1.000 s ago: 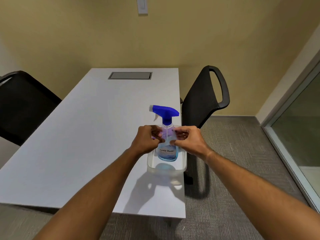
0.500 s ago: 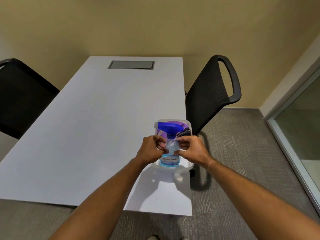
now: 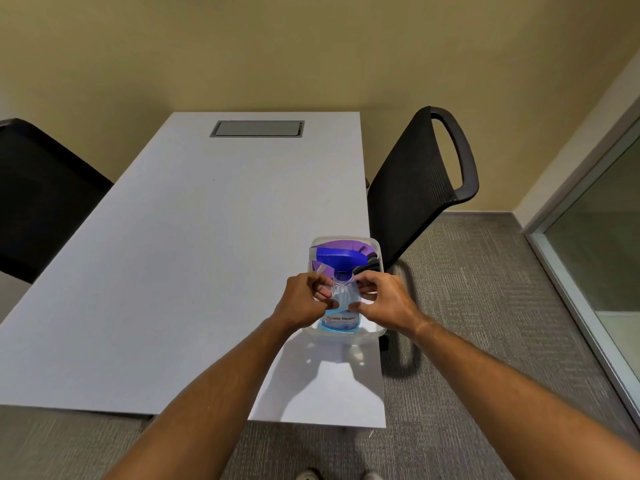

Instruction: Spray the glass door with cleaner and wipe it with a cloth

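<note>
**Gripping the spray bottle over its tub**

Both hands closed around the clear spray bottle (image 3: 341, 303): the left hand (image 3: 304, 299) pinched one side, the right hand (image 3: 384, 303) the other. Its blue trigger head (image 3: 341, 258) sat above a purple cloth (image 3: 343, 244) inside a clear plastic tub (image 3: 375, 332), which stood at the white table's (image 3: 173, 254) right edge, near the front corner. The glass door (image 3: 602, 237) was at the far right.

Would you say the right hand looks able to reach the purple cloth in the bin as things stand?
Probably yes: the right hand is at the bin, and the purple cloth lies uncovered behind the spray bottle, though that hand grips the bottle now.
</note>
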Available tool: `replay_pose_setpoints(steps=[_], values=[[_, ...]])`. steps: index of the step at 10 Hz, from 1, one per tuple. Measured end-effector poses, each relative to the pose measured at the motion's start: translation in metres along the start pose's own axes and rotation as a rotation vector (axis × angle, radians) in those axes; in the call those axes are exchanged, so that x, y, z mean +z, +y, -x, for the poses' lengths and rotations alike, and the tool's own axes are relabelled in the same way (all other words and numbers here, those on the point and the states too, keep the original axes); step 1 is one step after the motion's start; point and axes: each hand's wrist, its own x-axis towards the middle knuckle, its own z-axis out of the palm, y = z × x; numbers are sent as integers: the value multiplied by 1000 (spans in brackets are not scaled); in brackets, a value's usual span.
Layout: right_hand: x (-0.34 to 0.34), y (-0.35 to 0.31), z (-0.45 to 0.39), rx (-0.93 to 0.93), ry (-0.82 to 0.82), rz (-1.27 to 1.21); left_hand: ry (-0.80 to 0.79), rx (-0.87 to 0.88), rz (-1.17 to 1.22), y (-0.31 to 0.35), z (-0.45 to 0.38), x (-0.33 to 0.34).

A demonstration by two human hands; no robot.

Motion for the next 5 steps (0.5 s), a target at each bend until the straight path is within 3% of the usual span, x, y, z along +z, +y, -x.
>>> replay_pose_setpoints(steps=[3, 5], values=[[2, -10, 14, -90, 24, 83, -1, 62, -61, 6, 13, -4], [1, -18, 18, -204, 180, 317, 62, 252, -151, 20, 30, -26]])
